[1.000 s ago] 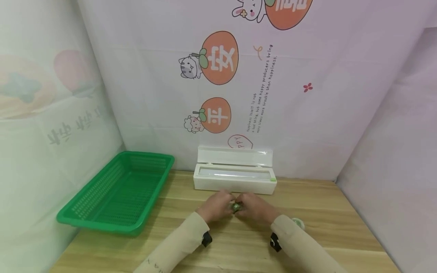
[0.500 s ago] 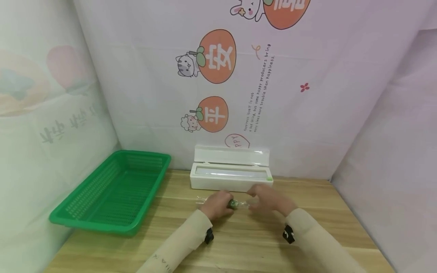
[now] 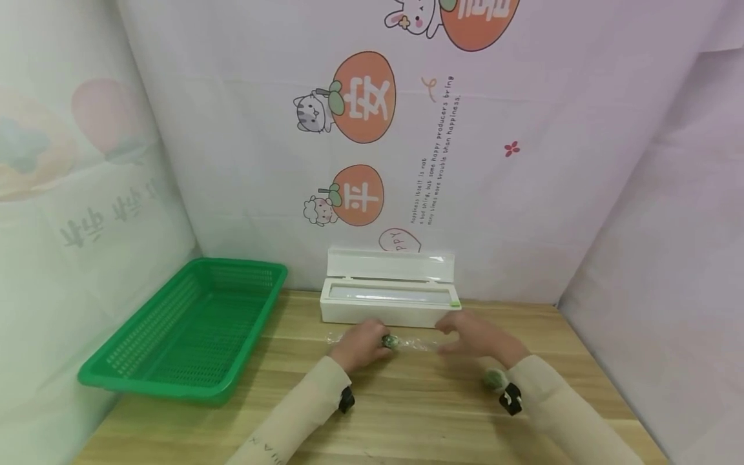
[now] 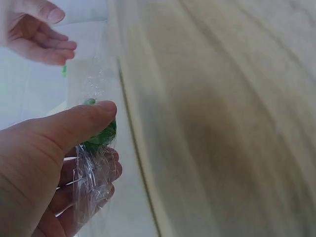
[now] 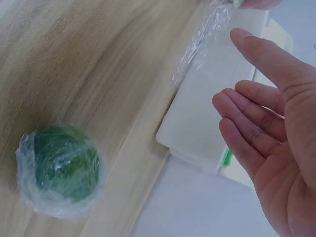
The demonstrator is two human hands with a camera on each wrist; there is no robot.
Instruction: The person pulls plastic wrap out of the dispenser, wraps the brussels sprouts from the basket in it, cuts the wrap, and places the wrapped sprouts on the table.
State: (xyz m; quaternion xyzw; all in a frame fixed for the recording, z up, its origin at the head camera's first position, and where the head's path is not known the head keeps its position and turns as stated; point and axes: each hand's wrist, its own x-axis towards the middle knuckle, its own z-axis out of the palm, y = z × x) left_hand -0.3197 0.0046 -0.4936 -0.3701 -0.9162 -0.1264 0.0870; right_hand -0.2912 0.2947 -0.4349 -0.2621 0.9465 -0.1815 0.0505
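My left hand (image 3: 361, 345) pinches a small green round thing (image 4: 102, 138) between thumb and fingers, in front of the white box. Clear cling film (image 4: 91, 182) surrounds it, with twisted tails running out on both sides. The right-hand tail of film (image 5: 200, 42) shows in the right wrist view, apart from the fingers of my right hand (image 5: 291, 128). That hand is in the air with loosely bent fingers and holds nothing. Near my right wrist, a second green ball (image 5: 66, 170), wrapped in cling film, sits on the table. Its exact kind is hard to tell.
Behind the hands stands a white cling film dispenser box (image 3: 389, 313) with its clear lid (image 3: 391, 265) raised. A green plastic basket (image 3: 221, 391) occupies the left side of the wooden table (image 3: 407, 413). White printed cloth (image 3: 465, 194) forms walls around the table.
Both hands were together at the green thing. My right hand has let go and moved right, uncovering the film tail and the wrapped ball. My left hand keeps its hold.
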